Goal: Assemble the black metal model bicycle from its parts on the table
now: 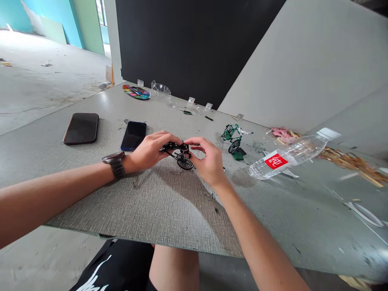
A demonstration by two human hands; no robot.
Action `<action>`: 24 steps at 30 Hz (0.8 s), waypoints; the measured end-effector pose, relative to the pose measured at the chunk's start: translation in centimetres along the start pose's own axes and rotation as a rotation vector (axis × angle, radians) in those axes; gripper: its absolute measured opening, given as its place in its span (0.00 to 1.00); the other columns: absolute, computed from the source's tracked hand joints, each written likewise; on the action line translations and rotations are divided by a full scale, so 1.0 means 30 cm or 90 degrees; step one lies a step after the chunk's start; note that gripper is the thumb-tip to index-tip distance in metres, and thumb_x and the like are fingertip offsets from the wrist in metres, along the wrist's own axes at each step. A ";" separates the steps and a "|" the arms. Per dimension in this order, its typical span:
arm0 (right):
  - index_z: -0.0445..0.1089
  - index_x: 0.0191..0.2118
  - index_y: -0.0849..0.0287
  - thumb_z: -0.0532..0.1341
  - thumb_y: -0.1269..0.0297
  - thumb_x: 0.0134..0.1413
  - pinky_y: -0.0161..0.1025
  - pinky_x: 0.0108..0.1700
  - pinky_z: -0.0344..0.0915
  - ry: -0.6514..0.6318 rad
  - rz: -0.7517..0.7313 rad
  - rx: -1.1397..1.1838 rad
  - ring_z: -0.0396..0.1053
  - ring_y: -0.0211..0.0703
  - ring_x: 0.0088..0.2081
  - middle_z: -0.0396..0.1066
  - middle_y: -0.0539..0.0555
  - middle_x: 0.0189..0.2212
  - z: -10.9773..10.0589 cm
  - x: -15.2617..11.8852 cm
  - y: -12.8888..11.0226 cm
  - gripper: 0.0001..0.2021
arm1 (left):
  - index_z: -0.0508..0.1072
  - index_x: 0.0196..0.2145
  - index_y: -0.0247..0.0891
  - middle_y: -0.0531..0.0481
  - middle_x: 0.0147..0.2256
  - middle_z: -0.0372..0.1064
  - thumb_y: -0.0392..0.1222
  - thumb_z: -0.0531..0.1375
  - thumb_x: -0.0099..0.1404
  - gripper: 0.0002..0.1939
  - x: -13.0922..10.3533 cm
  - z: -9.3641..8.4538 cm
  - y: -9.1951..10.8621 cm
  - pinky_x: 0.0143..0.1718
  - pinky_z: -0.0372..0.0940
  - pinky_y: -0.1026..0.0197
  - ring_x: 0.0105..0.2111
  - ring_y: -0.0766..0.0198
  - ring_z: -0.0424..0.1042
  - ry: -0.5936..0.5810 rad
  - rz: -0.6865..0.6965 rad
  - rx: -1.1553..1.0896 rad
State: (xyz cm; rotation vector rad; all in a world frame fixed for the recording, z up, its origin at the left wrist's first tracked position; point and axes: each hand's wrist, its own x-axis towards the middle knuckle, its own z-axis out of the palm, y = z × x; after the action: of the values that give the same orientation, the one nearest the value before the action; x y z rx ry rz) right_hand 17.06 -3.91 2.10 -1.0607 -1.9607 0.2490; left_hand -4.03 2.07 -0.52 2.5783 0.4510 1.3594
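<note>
Between my two hands is a small black model bicycle [184, 161], its spoked wheel hanging low near the tabletop. My left hand [151, 148], with a dark watch on the wrist, closes around the frame from the left. From the right, my right hand [207, 159] pinches the bicycle's front part with thumb and fingers. The fingers hide much of the frame. A green model bicycle [232, 135] stands on the table to the right, beyond my right hand. Some tiny dark parts [216, 210] lie on the table near my right forearm.
Two phones, one black [81, 128] and one dark blue [133, 135], lie at the left. A paint palette [136, 92] and clear plastic packaging [160, 89] sit at the back. A water bottle [292, 155] stands right of the green bicycle. Wood shavings [354, 163] lie far right.
</note>
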 end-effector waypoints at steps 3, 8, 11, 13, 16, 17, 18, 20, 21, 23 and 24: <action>0.70 0.48 0.51 0.63 0.70 0.58 0.45 0.50 0.69 -0.007 -0.007 -0.090 0.71 0.44 0.47 0.74 0.52 0.45 -0.033 0.011 0.016 0.13 | 0.69 0.48 0.36 0.44 0.43 0.74 0.33 0.58 0.68 0.11 0.003 -0.006 -0.007 0.47 0.67 0.55 0.44 0.59 0.71 -0.023 0.019 0.032; 0.71 0.46 0.54 0.60 0.67 0.61 0.47 0.52 0.65 0.006 0.067 -0.248 0.71 0.48 0.47 0.74 0.55 0.43 -0.098 0.016 0.065 0.09 | 0.65 0.55 0.35 0.41 0.47 0.70 0.29 0.53 0.68 0.18 0.009 -0.010 -0.007 0.51 0.66 0.51 0.48 0.56 0.67 -0.160 0.037 0.087; 0.71 0.47 0.54 0.59 0.63 0.62 0.48 0.51 0.66 -0.084 0.136 -0.267 0.71 0.50 0.47 0.74 0.56 0.44 -0.092 -0.002 0.096 0.09 | 0.65 0.57 0.35 0.40 0.49 0.69 0.28 0.50 0.68 0.20 0.006 0.002 -0.004 0.54 0.65 0.50 0.50 0.55 0.66 -0.225 0.068 0.100; 0.69 0.52 0.53 0.59 0.59 0.63 0.50 0.52 0.66 -0.167 0.165 -0.249 0.70 0.51 0.51 0.73 0.57 0.49 -0.071 -0.016 0.110 0.13 | 0.65 0.58 0.35 0.40 0.50 0.68 0.27 0.51 0.67 0.23 0.003 0.010 -0.001 0.54 0.65 0.51 0.51 0.55 0.65 -0.253 0.077 0.110; 0.68 0.54 0.52 0.58 0.56 0.64 0.51 0.55 0.65 -0.242 0.163 -0.229 0.68 0.52 0.55 0.70 0.58 0.54 -0.047 -0.024 0.118 0.16 | 0.64 0.59 0.36 0.40 0.50 0.67 0.25 0.53 0.64 0.26 0.000 0.014 0.002 0.54 0.65 0.52 0.51 0.54 0.65 -0.302 0.080 0.116; 0.68 0.54 0.52 0.57 0.56 0.65 0.51 0.55 0.64 -0.247 0.162 -0.231 0.68 0.52 0.55 0.70 0.58 0.54 -0.048 -0.022 0.119 0.16 | 0.65 0.59 0.36 0.40 0.50 0.67 0.25 0.53 0.64 0.26 0.000 0.013 0.002 0.54 0.65 0.51 0.51 0.54 0.65 -0.315 0.079 0.117; 0.69 0.54 0.52 0.56 0.56 0.65 0.51 0.55 0.65 -0.241 0.164 -0.241 0.68 0.52 0.54 0.71 0.57 0.54 -0.054 -0.019 0.121 0.15 | 0.65 0.59 0.36 0.40 0.50 0.67 0.26 0.53 0.64 0.26 0.000 0.012 0.001 0.54 0.65 0.51 0.51 0.53 0.66 -0.323 0.075 0.118; 0.69 0.53 0.53 0.54 0.57 0.66 0.51 0.54 0.65 -0.201 0.185 -0.290 0.69 0.53 0.53 0.71 0.57 0.53 -0.081 -0.012 0.130 0.14 | 0.66 0.58 0.36 0.40 0.51 0.66 0.28 0.54 0.65 0.24 -0.001 0.009 -0.005 0.54 0.65 0.50 0.51 0.53 0.66 -0.329 0.060 0.122; 0.70 0.52 0.53 0.54 0.58 0.66 0.52 0.53 0.65 -0.174 0.204 -0.330 0.69 0.54 0.53 0.72 0.58 0.52 -0.101 -0.009 0.138 0.14 | 0.66 0.58 0.37 0.40 0.52 0.66 0.29 0.55 0.65 0.23 -0.002 0.008 -0.009 0.55 0.64 0.51 0.52 0.53 0.67 -0.331 0.050 0.123; 0.71 0.51 0.56 0.55 0.61 0.64 0.53 0.51 0.65 -0.131 0.255 -0.427 0.70 0.57 0.52 0.73 0.60 0.50 -0.146 -0.008 0.160 0.14 | 0.65 0.58 0.38 0.40 0.56 0.64 0.31 0.55 0.66 0.22 -0.005 0.008 -0.017 0.56 0.63 0.51 0.54 0.53 0.66 -0.333 0.036 0.121; 0.71 0.50 0.57 0.55 0.62 0.64 0.52 0.49 0.65 -0.124 0.281 -0.463 0.70 0.57 0.51 0.73 0.62 0.49 -0.169 -0.010 0.172 0.13 | 0.65 0.58 0.38 0.39 0.56 0.63 0.32 0.55 0.67 0.22 -0.006 0.009 -0.020 0.56 0.63 0.51 0.54 0.53 0.66 -0.337 0.030 0.118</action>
State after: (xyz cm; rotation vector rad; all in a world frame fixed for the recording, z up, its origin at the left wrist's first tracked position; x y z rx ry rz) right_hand 24.04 -2.03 2.26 -2.0076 -2.0090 -0.1540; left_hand -4.00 2.57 -0.99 2.9623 0.4375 0.6177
